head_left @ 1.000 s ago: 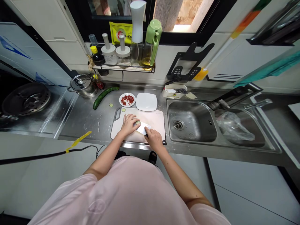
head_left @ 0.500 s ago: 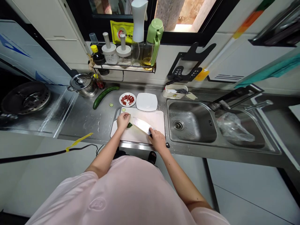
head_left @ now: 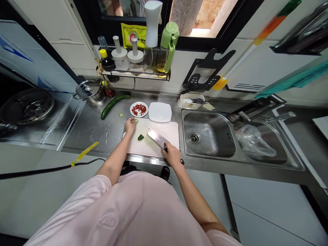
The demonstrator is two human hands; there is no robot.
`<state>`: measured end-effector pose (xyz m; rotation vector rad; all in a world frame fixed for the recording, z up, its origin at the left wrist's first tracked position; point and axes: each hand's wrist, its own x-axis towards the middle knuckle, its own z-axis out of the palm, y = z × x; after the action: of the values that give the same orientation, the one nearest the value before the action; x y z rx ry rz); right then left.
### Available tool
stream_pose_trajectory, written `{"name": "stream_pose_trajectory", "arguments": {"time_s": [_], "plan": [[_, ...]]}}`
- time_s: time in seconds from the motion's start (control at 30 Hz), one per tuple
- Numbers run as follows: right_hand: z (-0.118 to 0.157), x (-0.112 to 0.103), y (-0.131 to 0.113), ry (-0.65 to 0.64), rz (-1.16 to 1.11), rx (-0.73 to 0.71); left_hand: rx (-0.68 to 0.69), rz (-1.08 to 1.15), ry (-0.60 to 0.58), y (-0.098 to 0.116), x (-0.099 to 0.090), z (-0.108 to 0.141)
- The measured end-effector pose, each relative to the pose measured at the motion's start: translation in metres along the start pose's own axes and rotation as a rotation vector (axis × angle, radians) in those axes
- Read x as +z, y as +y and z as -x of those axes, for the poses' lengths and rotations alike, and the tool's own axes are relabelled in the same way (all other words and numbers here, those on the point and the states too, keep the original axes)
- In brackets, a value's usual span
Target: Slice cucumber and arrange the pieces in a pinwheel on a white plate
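Observation:
My left hand [head_left: 130,125] is at the board's upper left corner, its fingertips pinched at the edge of a pale cucumber slice [head_left: 136,121]. In my right hand [head_left: 172,154] is the handle of a kitchen knife [head_left: 156,137], its broad blade pointing up and left over the white cutting board [head_left: 159,150]. A short dark-green cucumber end piece [head_left: 140,137] lies on the board, left of the blade and apart from it. Beyond the board are a plate of chopped red pieces [head_left: 139,109] and a bare white plate [head_left: 160,112].
A whole cucumber [head_left: 114,105] and another slice [head_left: 121,114] lie on the steel counter, left of the plates. Further left stand a lidded pot [head_left: 90,93] and a wok [head_left: 25,106]. The sink [head_left: 208,135] is on the right. A rack of bottles [head_left: 135,73] hangs above.
My left hand has moved up and left, away from the blade to the slice at the board's corner. The cucumber end is now uncovered, and the knife has turned slightly.

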<state>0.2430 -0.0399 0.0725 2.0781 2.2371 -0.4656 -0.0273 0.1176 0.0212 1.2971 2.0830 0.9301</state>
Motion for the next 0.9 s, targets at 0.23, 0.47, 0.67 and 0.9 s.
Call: {"name": "stream_pose_trajectory", "arguments": {"time_s": [0.23,0.47,0.67,0.9], "plan": [[0.001,0.001,0.002,0.013,-0.046,-0.007,0.011,-0.197,0.045,0.011,-0.003,0.0],[0.001,0.001,0.002,0.022,-0.053,0.008,0.052,-0.262,0.02,0.01,-0.002,-0.001],[0.001,0.0,0.001,0.002,-0.045,0.009,0.095,-0.318,0.059,0.001,0.004,-0.004],[0.0,0.001,-0.001,0.033,-0.057,-0.004,0.13,-0.328,0.085,-0.004,0.005,-0.006]]}}
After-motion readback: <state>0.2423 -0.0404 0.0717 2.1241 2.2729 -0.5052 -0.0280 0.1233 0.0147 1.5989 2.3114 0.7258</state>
